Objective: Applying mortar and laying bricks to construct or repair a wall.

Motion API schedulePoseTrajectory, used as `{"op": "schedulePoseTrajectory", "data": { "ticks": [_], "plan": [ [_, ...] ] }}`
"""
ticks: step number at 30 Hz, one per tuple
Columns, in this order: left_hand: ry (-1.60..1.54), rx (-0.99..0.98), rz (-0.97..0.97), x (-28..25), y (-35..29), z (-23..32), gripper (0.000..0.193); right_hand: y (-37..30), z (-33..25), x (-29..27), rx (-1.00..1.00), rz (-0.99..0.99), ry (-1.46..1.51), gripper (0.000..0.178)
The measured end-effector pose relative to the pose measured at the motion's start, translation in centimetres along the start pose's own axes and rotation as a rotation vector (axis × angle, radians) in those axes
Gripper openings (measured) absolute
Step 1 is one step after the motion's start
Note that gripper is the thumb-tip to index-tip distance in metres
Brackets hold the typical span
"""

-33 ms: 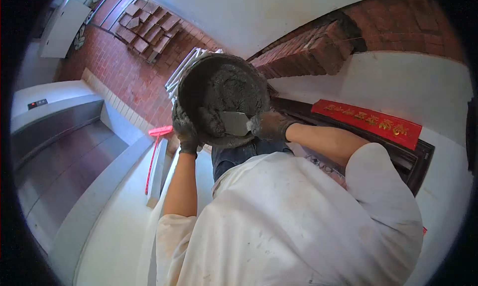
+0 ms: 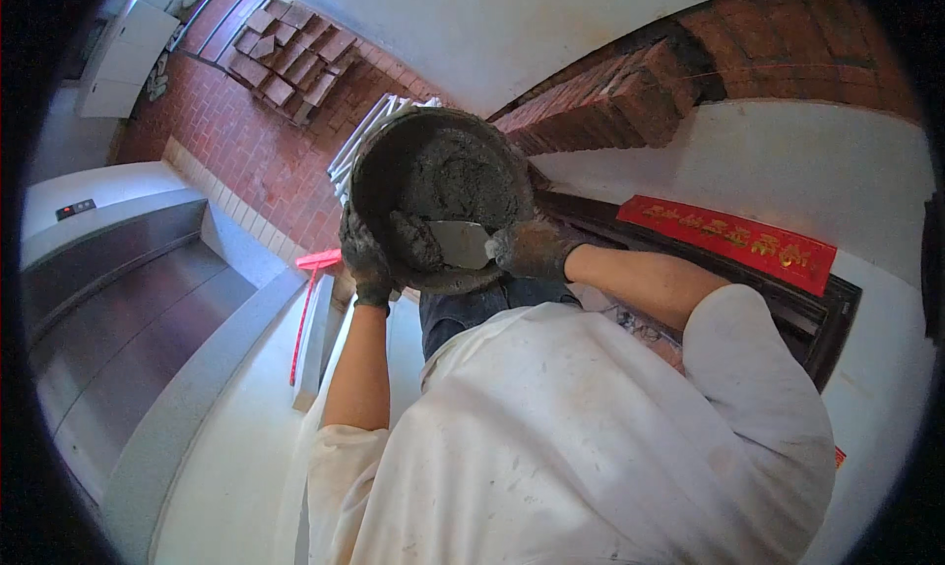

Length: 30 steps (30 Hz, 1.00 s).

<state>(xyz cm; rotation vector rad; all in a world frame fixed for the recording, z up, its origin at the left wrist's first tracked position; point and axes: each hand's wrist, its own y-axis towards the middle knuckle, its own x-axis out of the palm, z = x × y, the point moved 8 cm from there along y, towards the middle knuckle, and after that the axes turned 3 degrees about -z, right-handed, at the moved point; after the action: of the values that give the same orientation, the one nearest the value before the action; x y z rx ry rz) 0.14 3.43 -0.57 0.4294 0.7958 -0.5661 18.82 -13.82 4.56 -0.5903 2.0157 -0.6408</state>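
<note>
A round dark bucket [image 2: 359, 166] caked with grey mortar [image 2: 463, 176] is tilted so that its mouth faces me. My left hand [image 2: 367, 268], in a dirty dark glove, is closed on the bucket's left rim. At the lower right rim my right hand [image 2: 532, 249], gloved too, is closed around a trowel, its handle hidden in the grip. The trowel's pale flat blade [image 2: 461, 244] lies inside the bucket, with a lump of mortar [image 2: 417, 240] at its left end.
Stacked bricks [image 2: 295, 58] lie on the red tiled floor [image 2: 236, 161] at the far left. A rough brick edge [image 2: 630, 97] juts from the wall at right, above a red banner [image 2: 728, 242] with gold characters. Metal lift doors [image 2: 128, 329] and a pink-headed pole [image 2: 317, 260] are at left.
The trowel blade has shifted slightly within the bucket, and the mortar lump at its left end stands out more. Both hands keep their grips.
</note>
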Motion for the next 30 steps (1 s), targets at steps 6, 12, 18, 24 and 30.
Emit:
{"op": "schedulePoseTrajectory", "data": {
  "ticks": [6, 12, 18, 24, 30],
  "plan": [
    [-0.989, -0.429, 0.121, 0.5, -1.9, -1.8, 0.039, 0.1, 0.3, -0.5, -0.276, 0.162, 0.005, 0.027],
    [-1.487, -0.615, 0.140, 0.0, -0.6, 0.0, 0.039, -5.5, -0.5, -2.1, -0.605, 0.493, -0.161, 0.017],
    [0.289, -0.099, -0.072, -2.5, 1.1, 2.8, 0.037, -6.3, 3.2, -0.9, -0.179, 0.276, -0.028, 0.013],
    [0.350, -0.015, -0.005, -2.7, 1.7, 3.3, 0.026, -9.5, 2.1, -3.3, -0.237, 0.531, -0.073, 0.012],
    [0.450, -0.102, -0.020, -2.6, 1.5, 1.8, 0.022, -16.8, 1.3, -7.0, -0.223, 0.636, 0.062, 0.018]
  ]
}}
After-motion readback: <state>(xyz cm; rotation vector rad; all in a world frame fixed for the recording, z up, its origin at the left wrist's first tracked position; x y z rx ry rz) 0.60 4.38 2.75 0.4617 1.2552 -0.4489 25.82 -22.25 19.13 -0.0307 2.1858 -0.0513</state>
